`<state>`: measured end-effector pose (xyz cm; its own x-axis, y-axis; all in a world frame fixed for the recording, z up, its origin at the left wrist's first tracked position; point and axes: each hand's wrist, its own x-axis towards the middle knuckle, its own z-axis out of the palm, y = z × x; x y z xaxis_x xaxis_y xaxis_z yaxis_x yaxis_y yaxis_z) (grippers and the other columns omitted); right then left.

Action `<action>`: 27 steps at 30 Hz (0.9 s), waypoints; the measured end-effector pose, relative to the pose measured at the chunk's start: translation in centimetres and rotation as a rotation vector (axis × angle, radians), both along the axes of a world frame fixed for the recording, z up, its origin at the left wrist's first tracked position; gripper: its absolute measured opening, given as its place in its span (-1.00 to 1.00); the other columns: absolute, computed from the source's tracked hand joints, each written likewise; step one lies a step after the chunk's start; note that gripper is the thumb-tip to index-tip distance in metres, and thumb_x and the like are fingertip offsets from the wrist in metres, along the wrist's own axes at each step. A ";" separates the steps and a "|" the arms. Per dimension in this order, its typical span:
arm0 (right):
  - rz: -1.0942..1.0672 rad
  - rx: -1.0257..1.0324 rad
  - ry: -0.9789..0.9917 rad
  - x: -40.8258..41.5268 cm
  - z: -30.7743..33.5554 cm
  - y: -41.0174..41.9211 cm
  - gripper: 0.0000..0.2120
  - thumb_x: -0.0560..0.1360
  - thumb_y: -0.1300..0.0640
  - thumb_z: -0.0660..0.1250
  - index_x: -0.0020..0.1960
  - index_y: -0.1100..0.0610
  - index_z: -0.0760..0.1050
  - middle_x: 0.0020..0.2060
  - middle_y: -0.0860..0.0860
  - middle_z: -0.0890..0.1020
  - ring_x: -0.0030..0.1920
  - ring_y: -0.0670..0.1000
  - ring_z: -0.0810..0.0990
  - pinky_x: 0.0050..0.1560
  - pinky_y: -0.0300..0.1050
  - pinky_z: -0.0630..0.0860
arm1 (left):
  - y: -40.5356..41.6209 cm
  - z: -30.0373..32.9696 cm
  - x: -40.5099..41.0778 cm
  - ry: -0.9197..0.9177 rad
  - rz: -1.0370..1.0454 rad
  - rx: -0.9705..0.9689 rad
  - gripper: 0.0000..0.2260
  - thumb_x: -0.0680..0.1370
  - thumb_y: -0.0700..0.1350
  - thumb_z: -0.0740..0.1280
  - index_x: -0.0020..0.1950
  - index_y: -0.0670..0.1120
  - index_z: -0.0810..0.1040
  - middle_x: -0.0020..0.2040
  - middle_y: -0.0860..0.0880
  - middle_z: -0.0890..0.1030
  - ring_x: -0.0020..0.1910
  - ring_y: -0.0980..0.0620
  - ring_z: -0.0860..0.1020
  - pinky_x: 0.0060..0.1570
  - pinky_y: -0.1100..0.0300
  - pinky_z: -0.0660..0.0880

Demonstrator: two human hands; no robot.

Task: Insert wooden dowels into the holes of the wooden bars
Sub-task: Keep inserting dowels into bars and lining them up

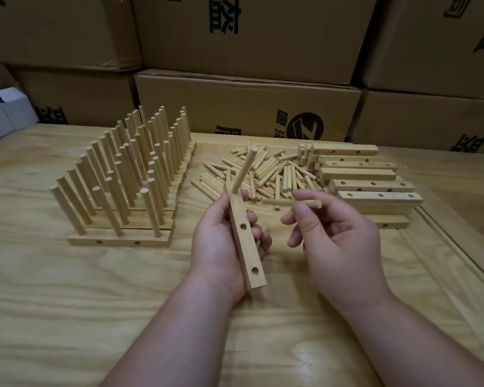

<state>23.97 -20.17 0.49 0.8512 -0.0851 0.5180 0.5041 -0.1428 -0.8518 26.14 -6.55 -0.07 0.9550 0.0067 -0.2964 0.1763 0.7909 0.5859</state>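
A person's left hand (221, 241) gripped a wooden bar (245, 238) above a plywood table (67, 303), fingers curled round its far side and thumb along its near edge, the bar pointing away from the camera. One dowel (242, 170) stood in the hole at the bar's far end, leaning slightly right; the two nearer holes were open. The tips of spare dowels (264, 227) showed between the fingers of that hand (how many could not be told).

The right hand (327, 233) hovered just beside the bar, apart from it, pinching a single dowel (308, 203) between thumb and forefinger, the piece lying roughly level with its free end pointing right; the remaining fingers were loosely bent.

Beyond the hands, a loose pile of dowels (266, 171) lay on the table. To its right sat a stack of unfilled bars (366, 177), each showing three holes along its top face. On the left stood the finished bars (123, 174), set side by side in rows running back from the camera, three upright dowels in each, the nearest bar showing two holes in its front edge.

Cardboard cartons (249, 104) printed with black characters were stacked along the table's far side, and white boxes (3, 113) sat at the far left.
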 end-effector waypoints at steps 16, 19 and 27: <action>0.074 0.045 -0.065 -1.0 0.4 0.7 -0.87 0.54 0.00 0.32 0.02 -0.03 0.62 -0.26 0.06 0.66 -0.37 -0.05 0.59 -0.36 -0.31 0.47 | -0.4 0.4 -0.4 0.000 0.014 0.082 -0.74 0.62 0.09 0.31 0.04 -0.04 0.68 -0.38 -0.01 0.45 -0.48 0.06 0.36 -0.24 0.10 0.44; 0.077 0.053 -0.072 -1.0 0.4 0.7 -0.89 0.56 0.06 0.32 0.02 -0.01 0.61 -0.27 0.06 0.65 -0.38 -0.04 0.58 -0.36 -0.30 0.47 | -0.5 0.4 -0.5 -0.006 0.013 0.089 -0.74 0.62 0.10 0.29 0.05 -0.04 0.67 -0.38 -0.01 0.45 -0.48 0.06 0.36 -0.24 0.09 0.44; 0.143 0.053 -0.067 -1.3 0.5 0.8 -0.87 0.54 0.02 0.31 0.00 0.00 0.62 -0.25 0.06 0.67 -0.35 -0.10 0.61 -0.35 -0.34 0.47 | -0.4 0.3 -0.6 -0.046 -0.008 0.097 -0.75 0.63 0.10 0.28 0.08 -0.02 0.65 -0.33 -0.01 0.45 -0.44 0.04 0.37 -0.35 0.13 0.45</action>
